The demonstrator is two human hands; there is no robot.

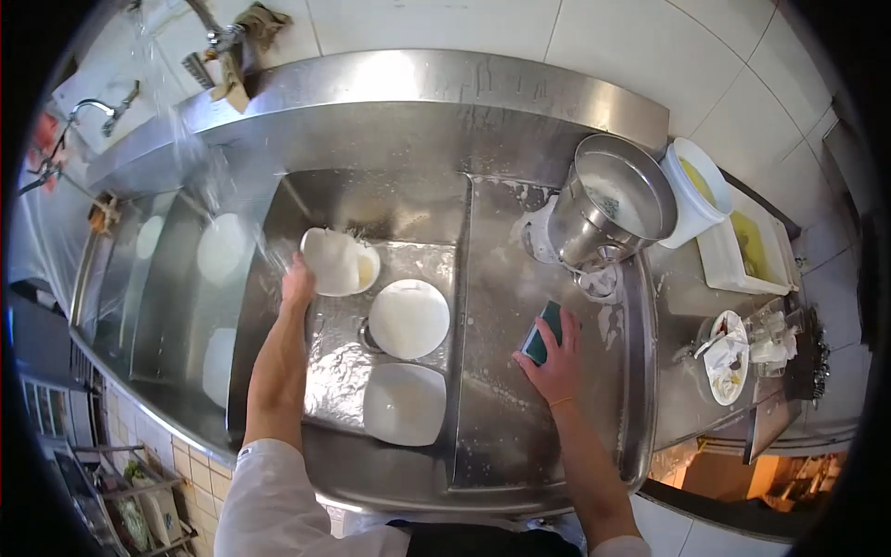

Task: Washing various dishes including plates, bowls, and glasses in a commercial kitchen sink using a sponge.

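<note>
My left hand [299,280] grips the edge of a white dish [330,262], tilted over the metal sink basin [376,202]. Behind that dish a white bowl [369,267] partly shows. Two more pieces lie in the basin: a round white plate [409,319] and a squarish white plate [405,404]. On the steel drainboard [508,418] to the right, my right hand [553,362] holds a dark green scouring sponge [544,333], fingers over its side.
A steel pot [616,195] with suds stands at the drainboard's back right. Beyond it are a white bucket [696,191] and a white tub [748,244]. A plate with scraps [725,358] sits beside glasses [769,341]. Left, a water-filled basin [174,292] holds white dishes; a faucet [223,42] hangs above.
</note>
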